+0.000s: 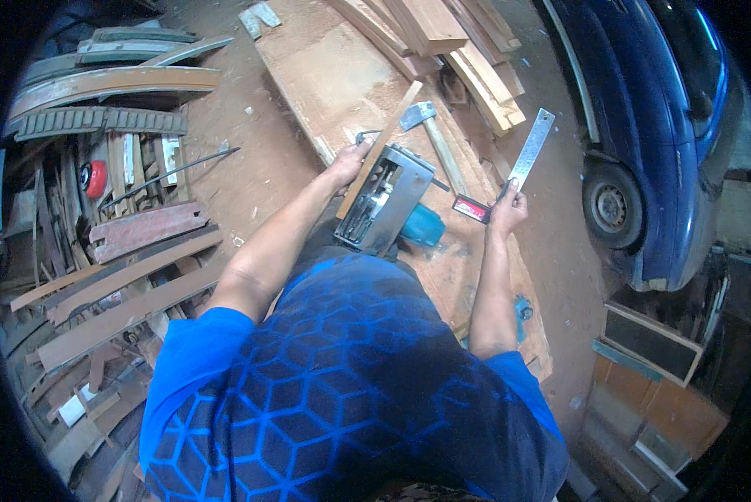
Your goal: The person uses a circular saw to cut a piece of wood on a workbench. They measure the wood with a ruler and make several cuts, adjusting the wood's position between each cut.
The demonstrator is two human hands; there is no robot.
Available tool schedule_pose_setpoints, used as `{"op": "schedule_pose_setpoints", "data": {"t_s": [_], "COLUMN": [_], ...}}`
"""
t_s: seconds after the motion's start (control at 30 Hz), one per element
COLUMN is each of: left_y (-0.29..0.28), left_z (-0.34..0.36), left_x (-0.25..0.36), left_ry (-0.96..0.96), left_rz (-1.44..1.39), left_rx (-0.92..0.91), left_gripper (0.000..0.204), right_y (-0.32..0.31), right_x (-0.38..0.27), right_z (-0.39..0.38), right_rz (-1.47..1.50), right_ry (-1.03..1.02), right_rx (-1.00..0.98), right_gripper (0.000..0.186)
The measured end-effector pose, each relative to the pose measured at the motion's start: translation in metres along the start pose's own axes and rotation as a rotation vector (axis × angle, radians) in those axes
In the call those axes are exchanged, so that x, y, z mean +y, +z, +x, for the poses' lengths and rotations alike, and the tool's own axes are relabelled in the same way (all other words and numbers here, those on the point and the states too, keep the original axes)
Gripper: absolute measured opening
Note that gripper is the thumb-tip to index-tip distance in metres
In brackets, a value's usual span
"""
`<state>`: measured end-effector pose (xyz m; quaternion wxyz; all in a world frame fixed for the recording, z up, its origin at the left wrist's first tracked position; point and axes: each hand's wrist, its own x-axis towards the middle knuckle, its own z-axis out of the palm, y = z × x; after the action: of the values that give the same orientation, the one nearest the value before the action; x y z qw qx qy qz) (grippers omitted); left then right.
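My right hand (507,211) is closed around a try square (533,151); its metal blade points up and away, and its dark stock has a red label. My left hand (348,165) is closed at the edge of a narrow wooden strip (402,113). The strip lies slanted along the left side of a power tool (400,201), which has a flat metal base turned up and a teal body (424,226). This tool rests at the near part of the bench, just in front of my torso. Beyond it, a hammer (442,146) with a wooden handle lies on the bench.
A wooden workbench (329,67) runs away from me, with stacked timber (430,29) at its far right. Another teal tool (522,309) is partly hidden by my right forearm. Scrap wood (133,309) fills the left side. A blue car (643,125) stands at the right.
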<state>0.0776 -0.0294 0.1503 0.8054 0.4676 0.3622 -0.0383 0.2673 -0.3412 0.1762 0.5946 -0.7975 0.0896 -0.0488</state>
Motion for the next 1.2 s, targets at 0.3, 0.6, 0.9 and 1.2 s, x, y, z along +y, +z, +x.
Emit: {"op": "schedule_pose_setpoints", "data": {"t_s": [0.3, 0.6, 0.9, 1.2], "left_y": [0.008, 0.001, 0.004, 0.006], "left_z": [-0.014, -0.003, -0.002, -0.006], "left_x": [0.015, 0.003, 0.001, 0.008], "left_ry": [-0.004, 0.040, -0.035, -0.023], "left_rz": [0.007, 0.013, -0.088, -0.070], "left_rx": [0.025, 0.034, 0.030, 0.038], "left_gripper": [0.048, 0.046, 0.044, 0.043], "right_y": [-0.018, -0.005, 0.001, 0.003], "right_x": [-0.041, -0.026, -0.042, -0.052], "right_z": [-0.028, -0.025, -0.027, -0.027], "right_rz": [-0.424, -0.644, -0.672, -0.687], "right_ry": [-0.137, -0.279, -0.257, -0.348], "right_rx": [-0.791, -1.022, -1.045, -1.035], "right_gripper": [0.040, 0.043, 0.045, 0.046]}}
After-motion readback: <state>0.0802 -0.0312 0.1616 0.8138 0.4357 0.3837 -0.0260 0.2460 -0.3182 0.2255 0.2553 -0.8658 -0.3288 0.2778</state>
